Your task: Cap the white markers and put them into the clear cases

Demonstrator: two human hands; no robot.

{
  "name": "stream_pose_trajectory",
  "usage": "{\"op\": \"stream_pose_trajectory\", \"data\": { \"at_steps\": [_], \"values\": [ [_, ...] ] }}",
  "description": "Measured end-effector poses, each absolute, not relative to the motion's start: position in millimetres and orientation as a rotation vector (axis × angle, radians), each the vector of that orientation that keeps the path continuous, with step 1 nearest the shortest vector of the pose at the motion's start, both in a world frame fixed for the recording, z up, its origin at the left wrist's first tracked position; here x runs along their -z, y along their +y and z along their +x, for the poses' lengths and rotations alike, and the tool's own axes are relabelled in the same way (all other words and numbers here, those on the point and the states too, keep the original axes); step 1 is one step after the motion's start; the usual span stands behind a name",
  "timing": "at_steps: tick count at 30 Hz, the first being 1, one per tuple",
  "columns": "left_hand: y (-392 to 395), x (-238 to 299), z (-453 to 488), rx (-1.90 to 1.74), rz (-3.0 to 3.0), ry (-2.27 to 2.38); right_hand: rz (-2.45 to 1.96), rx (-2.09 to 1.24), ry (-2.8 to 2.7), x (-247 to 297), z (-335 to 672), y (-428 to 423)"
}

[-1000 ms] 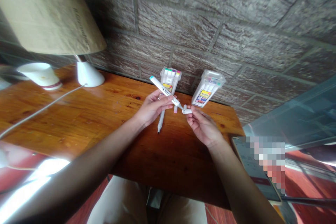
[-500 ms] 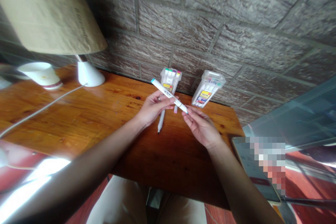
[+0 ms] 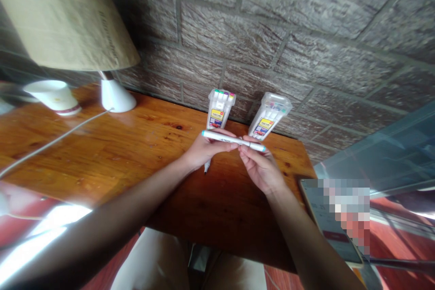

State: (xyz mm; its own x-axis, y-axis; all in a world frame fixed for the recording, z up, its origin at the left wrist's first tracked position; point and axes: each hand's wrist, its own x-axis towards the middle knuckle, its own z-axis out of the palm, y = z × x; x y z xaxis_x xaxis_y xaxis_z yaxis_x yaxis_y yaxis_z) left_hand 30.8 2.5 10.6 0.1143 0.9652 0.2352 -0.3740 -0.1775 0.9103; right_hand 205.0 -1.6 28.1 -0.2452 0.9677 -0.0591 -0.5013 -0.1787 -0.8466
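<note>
A white marker (image 3: pixel 233 140) with teal ends lies level between my two hands, above the wooden table (image 3: pixel 118 145). My left hand (image 3: pixel 204 150) grips its left half with closed fingers. My right hand (image 3: pixel 260 167) pinches its right end. A second white marker (image 3: pixel 206 166) lies on the table under my left hand, mostly hidden. Behind my hands stand two clear marker cases: the left case (image 3: pixel 219 109) shows coloured caps, and the right case (image 3: pixel 270 115) leans against the brick wall.
At the left stands a lamp with a beige shade (image 3: pixel 64 18) and a white base (image 3: pixel 115 96); its cord (image 3: pixel 50 142) runs across the table. A white cup (image 3: pixel 52 96) sits at the far left. A phone (image 3: pixel 331 219) lies at the table's right edge.
The cap held in my right hand a second ago is now on the marker. The marker has swung from tilted to level, with both hands on it.
</note>
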Motion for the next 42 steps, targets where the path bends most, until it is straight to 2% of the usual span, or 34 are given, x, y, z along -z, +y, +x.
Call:
{"op": "stream_pose_trajectory", "data": {
  "at_steps": [14, 21, 27, 42],
  "values": [
    [3, -10, 26, -1.344, 1.143, 0.759, -0.83, -1.636, -0.92, -32, 216, 6],
    [5, -11, 21, -1.195, 1.432, 0.838, -0.865, -1.591, -1.063, -29, 225, 8],
    [9, -1, 23, -1.274, 1.577, 0.877, -0.911, -1.547, -1.176, -31, 225, 8],
    [-2, -15, 29, -1.079, 1.638, 0.657, -0.866, -1.569, -1.297, -34, 223, 0]
  ]
}}
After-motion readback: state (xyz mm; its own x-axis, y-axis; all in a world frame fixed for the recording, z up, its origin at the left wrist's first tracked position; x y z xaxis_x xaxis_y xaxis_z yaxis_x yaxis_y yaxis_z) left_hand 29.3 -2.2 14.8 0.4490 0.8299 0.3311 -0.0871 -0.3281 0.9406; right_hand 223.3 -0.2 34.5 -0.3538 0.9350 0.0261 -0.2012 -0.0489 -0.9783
